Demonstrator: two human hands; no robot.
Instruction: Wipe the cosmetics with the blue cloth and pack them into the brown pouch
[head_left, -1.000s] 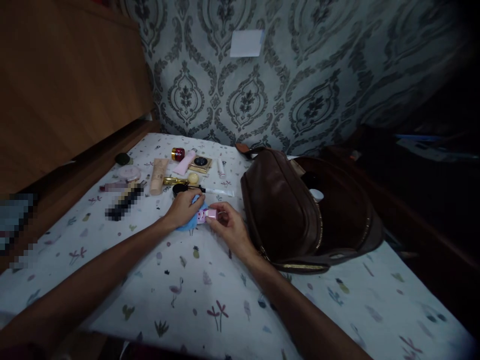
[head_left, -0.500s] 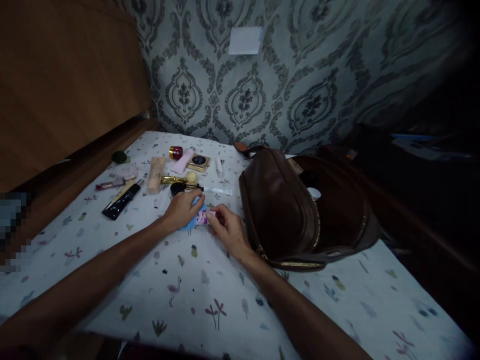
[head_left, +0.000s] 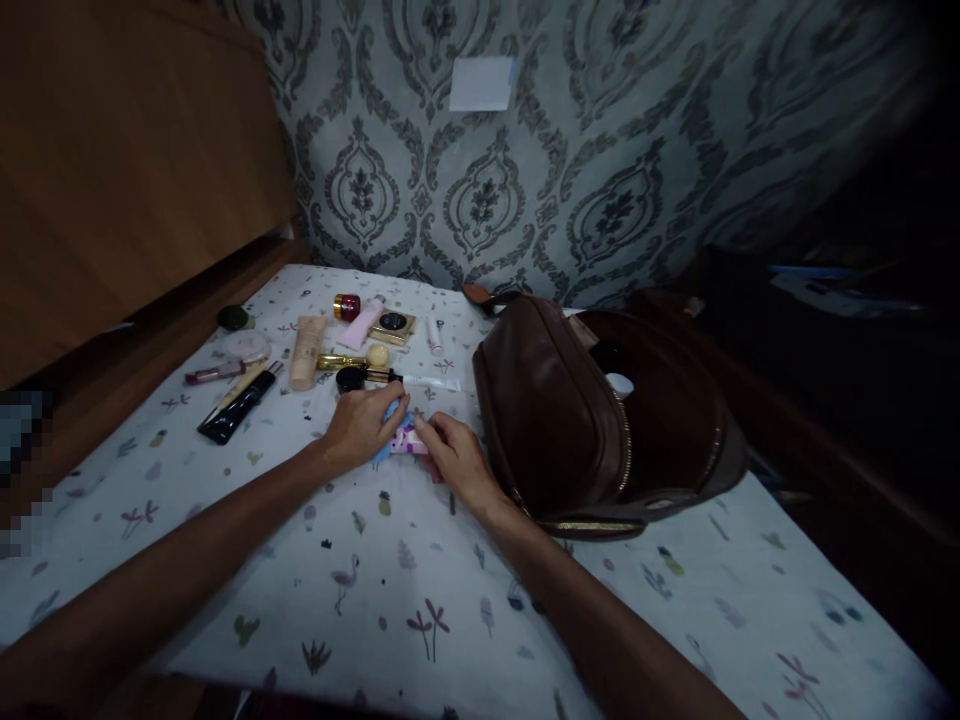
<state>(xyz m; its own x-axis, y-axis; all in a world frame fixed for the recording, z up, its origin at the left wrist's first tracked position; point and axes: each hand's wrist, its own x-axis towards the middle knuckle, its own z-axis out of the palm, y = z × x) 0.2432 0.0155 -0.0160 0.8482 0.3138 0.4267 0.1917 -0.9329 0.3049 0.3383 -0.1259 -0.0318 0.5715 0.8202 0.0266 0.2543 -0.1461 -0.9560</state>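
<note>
Both hands meet over a small pink tube (head_left: 406,438) lying on a blue cloth (head_left: 383,444) on the patterned sheet (head_left: 390,590). My left hand (head_left: 363,424) is curled over the blue cloth and the tube's left end. My right hand (head_left: 451,456) pinches the tube's right end, where its cap is hidden by the fingers. An open brown leather bag (head_left: 585,415) lies just right of my right hand.
Cosmetics are spread at the back left: a beige tube (head_left: 304,352), black tube (head_left: 231,412), gold compact (head_left: 391,325), red jar (head_left: 346,306), a pencil (head_left: 420,380) and a round pad (head_left: 244,346). A wooden headboard (head_left: 127,170) stands left, patterned wallpaper behind.
My right hand has closed in over the tube's pink cap, which showed a second ago. The view has drifted slightly right. My left hand has stayed on the blue cloth.
</note>
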